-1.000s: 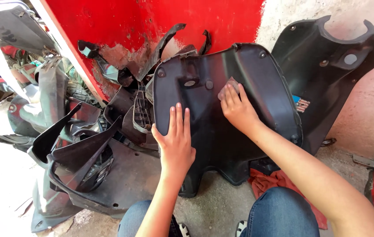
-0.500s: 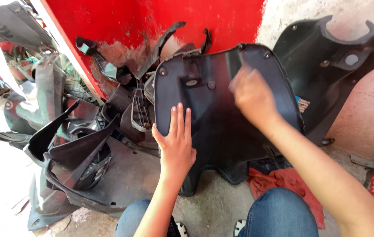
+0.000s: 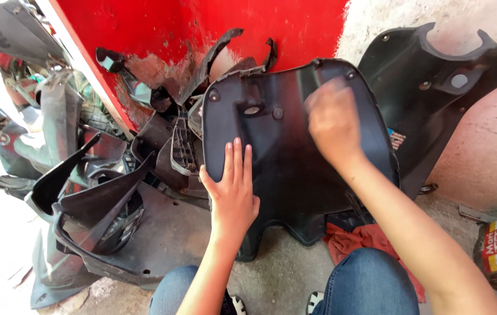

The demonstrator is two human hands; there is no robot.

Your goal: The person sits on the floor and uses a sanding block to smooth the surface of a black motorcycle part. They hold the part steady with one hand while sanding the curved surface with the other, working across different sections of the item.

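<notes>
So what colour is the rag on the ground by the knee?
Red rag, seen in the head view.

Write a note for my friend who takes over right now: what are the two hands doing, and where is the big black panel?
Left hand: flat, fingers together, pressed on the lower left of the panel, steadying it.
Right hand: on the panel's upper right, blurred with motion; whether it holds anything cannot be told.
Panel: stands upright on the ground, leaning back toward the red wall, between the person's knees.
Nearby: red rag on the ground at the panel's foot, a second panel against the white wall to the right, a pile of parts to the left.
Done or left: the picture does not show how far along the rubbing is.
</notes>
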